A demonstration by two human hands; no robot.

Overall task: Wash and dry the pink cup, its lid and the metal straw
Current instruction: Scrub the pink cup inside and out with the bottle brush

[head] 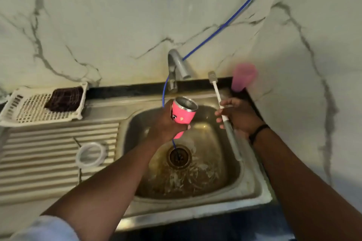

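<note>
Pink cup, metal-lined, held tilted over the sink basin just below the tap, its open mouth turned up and away from the camera. The left hand wraps the cup's body from the left side, fingers curled round its lower half. The right hand, to the right of the cup and a little apart from it, holds a long brush by the middle of its white-and-grey handle; thumb and fingers are closed on the handle, the bristled head points up toward the back rim of the sink and the grey end slants down into the basin. A dark band circles the right wrist.

A clear ring-shaped lid lies flat on the ribbed drainboard, left of the basin. At the far left end of the drainboard stands a white slotted tray holding a dark scouring pad. A thin blue tube runs down the marbled wall, passes the tap and drops behind the cup to the drain at the basin's centre. A pink tumbler, blurred, stands at the sink's back right corner. The basin floor is wet and stained.
</note>
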